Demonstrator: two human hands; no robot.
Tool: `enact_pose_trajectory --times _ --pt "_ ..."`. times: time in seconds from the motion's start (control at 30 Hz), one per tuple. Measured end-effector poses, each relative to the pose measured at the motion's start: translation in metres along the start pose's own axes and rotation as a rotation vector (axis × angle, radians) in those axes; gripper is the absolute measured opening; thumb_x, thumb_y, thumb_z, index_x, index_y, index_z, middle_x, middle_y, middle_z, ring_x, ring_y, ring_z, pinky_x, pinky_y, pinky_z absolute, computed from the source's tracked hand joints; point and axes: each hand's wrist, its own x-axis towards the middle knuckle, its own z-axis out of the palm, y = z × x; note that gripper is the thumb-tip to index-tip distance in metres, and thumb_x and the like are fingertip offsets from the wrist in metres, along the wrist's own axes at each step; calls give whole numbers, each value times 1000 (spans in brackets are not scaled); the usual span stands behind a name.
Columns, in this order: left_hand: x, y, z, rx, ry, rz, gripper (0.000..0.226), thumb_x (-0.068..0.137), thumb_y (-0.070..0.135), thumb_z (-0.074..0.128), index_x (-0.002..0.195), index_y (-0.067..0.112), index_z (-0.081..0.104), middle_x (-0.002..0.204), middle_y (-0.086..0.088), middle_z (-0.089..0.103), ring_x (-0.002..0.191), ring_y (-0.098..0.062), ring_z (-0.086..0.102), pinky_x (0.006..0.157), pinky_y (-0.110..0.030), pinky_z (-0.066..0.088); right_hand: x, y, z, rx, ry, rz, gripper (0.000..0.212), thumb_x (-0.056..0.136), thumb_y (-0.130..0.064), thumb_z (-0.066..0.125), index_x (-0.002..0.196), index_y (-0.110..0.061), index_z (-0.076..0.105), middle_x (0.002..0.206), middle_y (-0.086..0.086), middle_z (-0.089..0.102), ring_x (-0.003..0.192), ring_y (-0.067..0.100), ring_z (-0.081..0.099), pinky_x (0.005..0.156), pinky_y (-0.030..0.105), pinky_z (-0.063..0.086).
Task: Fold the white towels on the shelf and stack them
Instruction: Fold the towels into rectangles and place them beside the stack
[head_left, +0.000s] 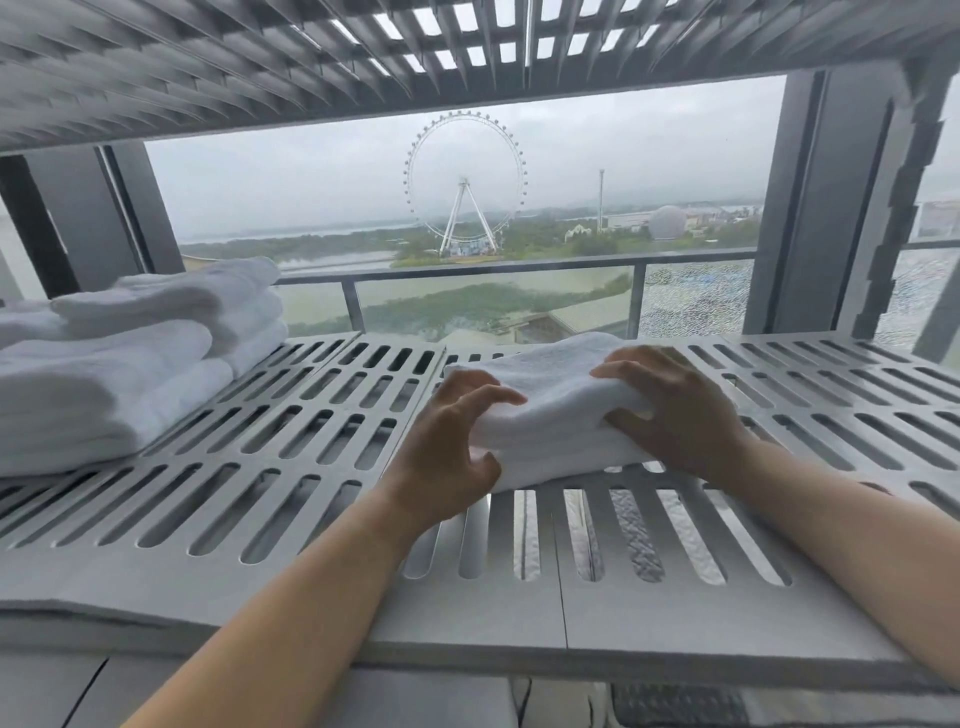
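A folded white towel (550, 395) lies on the grey slotted shelf (291, 441), right of centre. My left hand (452, 441) grips its near left end, thumb under the edge and fingers curled on top. My right hand (675, 410) clamps the towel's right end, fingers over the top and thumb at the front. At the shelf's left side sits a stack of white towels (119, 364), several folded pieces piled loosely, reaching past the left frame edge.
Another slotted shelf (363, 57) hangs close overhead. Grey uprights (821, 208) stand at the back right and back left. Behind the shelf is a window with a balcony railing. Bare slotted surface lies between the stack and the held towel.
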Motion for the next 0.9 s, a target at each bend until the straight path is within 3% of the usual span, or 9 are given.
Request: enact_pose_trajectory --times 0.13,0.3,0.47,0.6,0.7,0.8,0.9 --pt "2 -2 -1 95 4 -10 55 67 -7 59 112 24 60 118 3 47 109 -5 42 87 3 23 0 -4 0 -20 31 -18 37 70 -20 76 105 -14 65 106 8 65 99 33 58 80 42 49" --pt "1 -1 -4 193 95 -19 36 77 -3 63 108 15 67 107 -1 60 97 -16 56 81 -10 32 1 -8 0 -51 26 13 43 67 -20 77 107 -17 63 107 6 65 99 31 59 75 42 51" --pt "-1 -2 -12 258 212 -78 15 80 22 65 95 21 66 95 7 63 88 -15 56 70 -27 45 1 -5 -1 -62 31 28 46 62 3 59 102 -18 63 103 3 66 95 29 60 68 38 52" --pt "-2 -3 -14 302 200 -156 13 71 29 67 81 25 60 91 7 59 85 -14 50 65 -27 41 0 -4 -1 -57 14 59 38 63 -3 50 95 -19 61 100 1 65 95 26 57 66 31 43" --pt "-2 -4 -14 309 150 -202 14 70 29 67 80 25 58 92 6 56 87 -14 50 64 -26 39 0 -7 -3 -31 -15 60 32 62 -4 53 91 -16 61 98 1 66 93 29 57 68 34 46" --pt "-3 -3 -14 318 135 -160 22 69 20 66 91 24 60 104 4 56 99 -16 51 71 -26 42 -1 -10 -7 -23 -36 41 26 67 -14 57 93 -15 63 98 2 67 94 29 59 71 36 50" --pt "-1 3 -10 347 4 94 53 70 -2 61 118 22 58 127 1 53 120 -20 46 96 -33 42 -2 -11 -7 -33 -23 29 38 67 -21 74 104 -15 64 105 4 67 98 30 60 77 39 50"
